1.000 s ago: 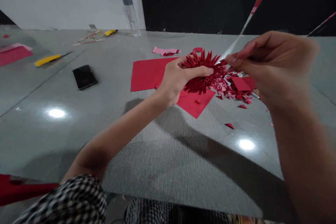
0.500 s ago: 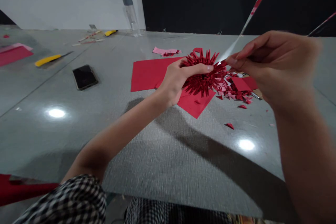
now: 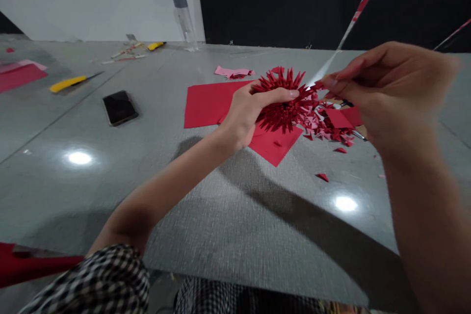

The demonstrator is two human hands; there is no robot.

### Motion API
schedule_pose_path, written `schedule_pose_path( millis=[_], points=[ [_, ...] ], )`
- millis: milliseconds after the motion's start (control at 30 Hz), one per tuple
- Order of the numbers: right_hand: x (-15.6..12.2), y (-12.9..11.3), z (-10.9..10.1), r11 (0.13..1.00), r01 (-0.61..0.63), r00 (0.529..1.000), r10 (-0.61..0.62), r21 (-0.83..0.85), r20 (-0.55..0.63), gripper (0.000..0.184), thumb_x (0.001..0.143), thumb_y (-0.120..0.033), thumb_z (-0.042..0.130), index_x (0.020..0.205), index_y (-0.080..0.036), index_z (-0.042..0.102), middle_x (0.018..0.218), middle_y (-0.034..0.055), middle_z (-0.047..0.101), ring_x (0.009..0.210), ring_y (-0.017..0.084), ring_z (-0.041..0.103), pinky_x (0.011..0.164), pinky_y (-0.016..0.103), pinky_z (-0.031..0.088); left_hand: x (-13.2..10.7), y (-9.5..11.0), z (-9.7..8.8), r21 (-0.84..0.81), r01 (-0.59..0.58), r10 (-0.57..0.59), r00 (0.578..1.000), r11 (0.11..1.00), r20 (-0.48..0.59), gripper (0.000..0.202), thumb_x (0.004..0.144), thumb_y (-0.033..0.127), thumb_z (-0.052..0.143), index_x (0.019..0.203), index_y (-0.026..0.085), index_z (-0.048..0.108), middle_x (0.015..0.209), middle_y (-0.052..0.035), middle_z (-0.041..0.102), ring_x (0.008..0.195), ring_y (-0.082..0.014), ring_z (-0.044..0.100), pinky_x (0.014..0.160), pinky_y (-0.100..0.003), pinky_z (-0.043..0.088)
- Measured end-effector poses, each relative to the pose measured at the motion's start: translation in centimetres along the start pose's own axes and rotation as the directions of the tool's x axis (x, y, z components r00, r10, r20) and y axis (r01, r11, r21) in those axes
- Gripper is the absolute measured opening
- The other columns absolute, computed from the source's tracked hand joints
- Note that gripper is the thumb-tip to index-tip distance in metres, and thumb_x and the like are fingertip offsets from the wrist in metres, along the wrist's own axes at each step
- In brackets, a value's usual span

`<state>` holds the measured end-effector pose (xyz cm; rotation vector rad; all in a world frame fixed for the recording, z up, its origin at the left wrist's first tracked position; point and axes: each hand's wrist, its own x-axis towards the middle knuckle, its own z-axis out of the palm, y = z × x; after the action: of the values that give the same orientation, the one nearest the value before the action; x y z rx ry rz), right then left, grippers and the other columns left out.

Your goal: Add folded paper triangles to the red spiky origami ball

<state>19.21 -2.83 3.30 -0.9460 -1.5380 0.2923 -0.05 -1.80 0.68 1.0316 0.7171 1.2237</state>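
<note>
My left hand point(image 3: 245, 115) grips a spiky red paper ball point(image 3: 281, 113) built from many pointed folded pieces, its thumb lying across the front spikes. Just right of the ball, my right hand point(image 3: 390, 88) is closed in a pinch on a small red folded paper piece point(image 3: 318, 85), which sticks out from the fingertips. The gap between that piece and the spikes is slight. Behind and below the fingers lies a pile of red and pink folded paper pieces point(image 3: 320, 125). Stray triangular pieces point(image 3: 322, 177) are scattered in front of it.
Red paper sheets point(image 3: 209, 103) lie under and left of the ball. Farther left are a phone point(image 3: 119, 108), a yellow cutter point(image 3: 69, 83) with its blade out, and pink paper point(image 3: 22, 76). A clear bottle point(image 3: 186, 22) stands by the wall, near another yellow cutter point(image 3: 156, 46).
My right hand has drawn slightly right, away from the ball, with the red piece still pinched. My left hand and the ball have barely shifted.
</note>
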Motion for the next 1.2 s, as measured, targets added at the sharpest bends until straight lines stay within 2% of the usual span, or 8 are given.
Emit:
schedule_pose_path(
  millis=[133, 367, 500, 600, 767, 900, 1000, 1200],
  points=[
    [0.0, -0.2, 0.1, 0.999, -0.033, 0.999, 0.033, -0.007, 0.012, 0.035, 0.065, -0.042, 0.1, 0.069, -0.026, 0.069, 0.073, 0.0048, 0.075, 0.07, 0.025, 0.077, 0.065, 0.044, 0.066, 0.0, 0.0, 0.0, 0.003, -0.013, 0.013, 1.0, 1.0, 0.007, 0.03, 0.062, 0.028, 0.095, 0.081, 0.021, 0.073, 0.091, -0.0061, 0.08, 0.104, -0.0287, 0.075, 0.105, -0.047, 0.055],
    [-0.2, -0.5, 0.9, 0.996, -0.077, 0.996, 0.079, 0.051, -0.048, 0.033, 0.065, -0.032, 0.1, 0.068, -0.023, 0.068, 0.071, -0.0011, 0.073, 0.074, 0.021, 0.077, 0.072, 0.042, 0.067, 0.1, -0.2, 0.0, 0.006, -0.009, 0.009, 1.0, 1.0, 0.026, 0.03, 0.062, 0.028, 0.094, 0.083, 0.021, 0.074, 0.094, -0.006, 0.081, 0.106, -0.0292, 0.075, 0.104, -0.046, 0.057],
    [-0.3, -0.6, 0.9, 0.997, -0.063, 0.997, 0.065, 0.053, -0.043, 0.033, 0.064, -0.024, 0.1, 0.067, -0.024, 0.068, 0.07, 0.0022, 0.072, 0.073, 0.023, 0.077, 0.071, 0.045, 0.066, -0.1, -0.1, 0.2, -0.03, -0.017, 0.019, 0.997, 0.999, 0.073, 0.028, 0.064, 0.027, 0.095, 0.083, 0.02, 0.075, 0.095, -0.0057, 0.08, 0.104, -0.0276, 0.077, 0.106, -0.046, 0.057],
    [-0.4, -0.7, 0.9, 0.998, -0.052, 0.998, 0.052, 0.025, -0.022, 0.031, 0.066, -0.024, 0.099, 0.067, -0.024, 0.068, 0.071, 0.0037, 0.073, 0.071, 0.023, 0.075, 0.07, 0.045, 0.066, -0.2, -0.1, 0.4, -0.043, -0.009, 0.012, 0.997, 0.999, 0.082, 0.029, 0.065, 0.028, 0.096, 0.086, 0.02, 0.077, 0.094, -0.0042, 0.08, 0.102, -0.0262, 0.077, 0.104, -0.046, 0.059],
    [-0.7, -0.8, 1.2, 0.999, -0.039, 0.998, 0.039, 0.012, -0.042, 0.031, 0.067, -0.025, 0.098, 0.068, -0.025, 0.068, 0.072, 0.0023, 0.073, 0.073, 0.023, 0.076, 0.069, 0.042, 0.065, -0.2, -0.5, 0.3, -0.035, -0.014, 0.016, 0.999, 0.999, 0.048, 0.029, 0.065, 0.027, 0.095, 0.086, 0.021, 0.076, 0.092, -0.0029, 0.08, 0.103, -0.0253, 0.077, 0.103, -0.045, 0.059],
    [-1.1, -1.0, 1.7, 0.996, -0.092, 0.989, 0.093, 0.009, -0.111, 0.026, 0.071, -0.015, 0.093, 0.07, -0.024, 0.069, 0.073, 0.0011, 0.074, 0.073, 0.021, 0.076, 0.067, 0.039, 0.063, -0.3, -0.3, 0.4, -0.003, -0.081, 0.081, 0.997, 0.997, 0.002, 0.026, 0.066, 0.024, 0.095, 0.083, 0.02, 0.075, 0.09, -0.0026, 0.08, 0.098, -0.0244, 0.078, 0.102, -0.044, 0.06],
    [-1.3, -1.1, 1.9, 0.994, -0.105, 0.983, 0.108, 0.029, -0.149, 0.024, 0.073, -0.009, 0.089, 0.071, -0.023, 0.069, 0.073, 0.0006, 0.074, 0.073, 0.02, 0.076, 0.065, 0.036, 0.061, -0.5, 0.1, 0.7, 0.013, -0.091, 0.091, 0.995, 0.996, -0.028, 0.026, 0.066, 0.023, 0.095, 0.082, 0.02, 0.075, 0.09, -0.0026, 0.08, 0.098, -0.026, 0.078, 0.101, -0.045, 0.061],
    [-1.3, -0.9, 1.8, 0.997, -0.078, 0.982, 0.079, 0.011, -0.171, 0.028, 0.069, -0.019, 0.095, 0.07, -0.024, 0.068, 0.072, -0.0001, 0.073, 0.073, 0.021, 0.075, 0.066, 0.037, 0.061, -0.6, 0.3, 0.9, 0.017, -0.09, 0.09, 0.995, 0.996, -0.048, 0.03, 0.062, 0.024, 0.097, 0.081, 0.021, 0.074, 0.09, -0.0022, 0.08, 0.105, -0.0288, 0.078, 0.103, -0.048, 0.06]
  ],
)
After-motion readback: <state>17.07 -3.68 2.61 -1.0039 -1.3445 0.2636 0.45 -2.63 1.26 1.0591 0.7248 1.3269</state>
